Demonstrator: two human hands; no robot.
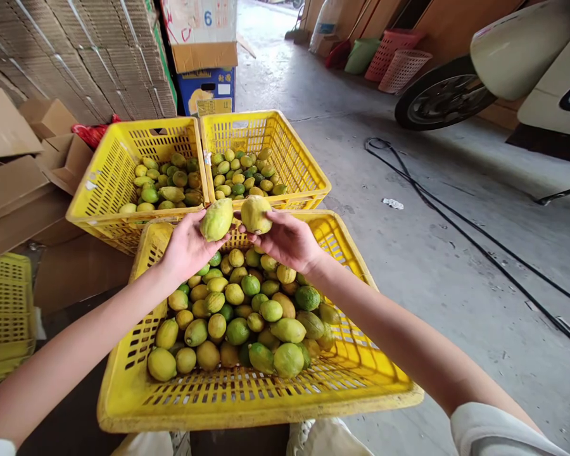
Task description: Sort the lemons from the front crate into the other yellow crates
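Note:
My left hand point(189, 246) holds a greenish-yellow lemon point(217, 220), its fingers curled under the fruit. In my right hand point(292, 239) is a second lemon point(255, 215), yellower and rounder, gripped between thumb and fingers. The two lemons are held side by side with a small gap, above the far part of the near yellow crate point(256, 415). Many green and yellow lemons point(234, 294) lie loose inside that crate. Behind it stand a left yellow crate point(83, 190) and a right yellow crate point(308, 171), each with lemons at the bottom.
Cardboard boxes point(14, 183) lie at the left, near another yellow crate point(4, 310). Stacked boxes point(204, 50) stand behind the crates. A black cable point(456, 221) crosses the concrete floor at right. A vehicle wheel point(444, 95) and plastic baskets point(401, 66) are farther back.

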